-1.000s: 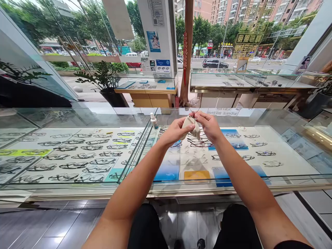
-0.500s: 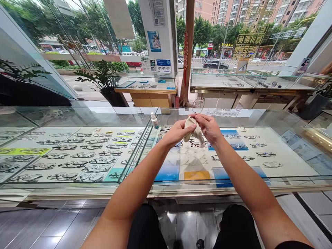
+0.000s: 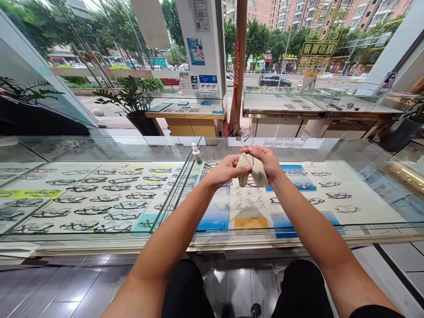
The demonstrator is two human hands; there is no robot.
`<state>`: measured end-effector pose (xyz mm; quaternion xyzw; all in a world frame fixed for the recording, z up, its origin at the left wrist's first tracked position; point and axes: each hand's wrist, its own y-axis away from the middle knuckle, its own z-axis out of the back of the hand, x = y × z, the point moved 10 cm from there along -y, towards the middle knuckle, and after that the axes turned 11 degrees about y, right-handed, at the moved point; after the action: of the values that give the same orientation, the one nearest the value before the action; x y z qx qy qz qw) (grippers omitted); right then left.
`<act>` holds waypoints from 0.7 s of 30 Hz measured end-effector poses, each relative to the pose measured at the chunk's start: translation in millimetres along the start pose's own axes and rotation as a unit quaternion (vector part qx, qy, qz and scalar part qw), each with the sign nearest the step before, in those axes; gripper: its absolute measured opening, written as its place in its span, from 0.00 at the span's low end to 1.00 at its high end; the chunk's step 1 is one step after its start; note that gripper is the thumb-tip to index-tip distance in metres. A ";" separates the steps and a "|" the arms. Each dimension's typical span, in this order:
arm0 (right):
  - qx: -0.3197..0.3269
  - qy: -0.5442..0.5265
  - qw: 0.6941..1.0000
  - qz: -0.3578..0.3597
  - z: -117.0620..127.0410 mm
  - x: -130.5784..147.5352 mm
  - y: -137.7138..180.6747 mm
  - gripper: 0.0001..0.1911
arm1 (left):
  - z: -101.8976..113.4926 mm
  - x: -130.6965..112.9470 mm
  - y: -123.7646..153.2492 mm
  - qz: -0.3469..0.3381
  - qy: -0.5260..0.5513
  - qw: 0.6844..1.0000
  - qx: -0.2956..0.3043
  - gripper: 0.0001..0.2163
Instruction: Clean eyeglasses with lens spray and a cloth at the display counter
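My left hand (image 3: 225,170) and my right hand (image 3: 266,160) meet above the glass display counter (image 3: 99,150). Both pinch a beige cleaning cloth (image 3: 251,172) that is wrapped over part of a pair of thin-rimmed glasses (image 3: 246,136). One clear lens sticks up above my right fingers; the rest of the frame is hidden by the cloth and hands. My left fingers close on the cloth's left edge, and my right hand curls over its top.
A small white spray bottle (image 3: 196,154) stands on the counter left of my hands. Under the glass lie several rows of eyeglass frames (image 3: 99,198) and coloured cards (image 3: 251,223). Further display counters (image 3: 298,104), a potted plant (image 3: 132,99) and shop windows stand behind.
The glasses have turned in my hands and the visible lens has sunk lower. My right hand has folded further over the cloth, which now covers more of the frame.
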<state>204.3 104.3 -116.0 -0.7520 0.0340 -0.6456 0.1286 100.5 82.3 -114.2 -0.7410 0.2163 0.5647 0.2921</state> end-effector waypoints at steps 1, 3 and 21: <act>0.003 -0.003 1.000 0.001 -1.3 0.8 0.5 0.24 | -0.6 0.0 0.2 0.001 0.001 1.000 -0.005 0.28; 0.008 0.000 1.000 0.003 -3.0 2.5 1.6 0.24 | -1.0 0.1 0.2 0.000 0.003 1.000 -0.016 0.28; 0.000 0.048 0.994 0.096 -0.4 14.5 2.1 0.24 | 15.9 -0.8 -1.6 -0.120 -0.039 0.981 -0.148 0.32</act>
<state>206.6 99.1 -102.5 -0.7135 0.1123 -0.6655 0.1882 90.1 94.3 -116.2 -0.7740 0.0281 0.5798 0.2530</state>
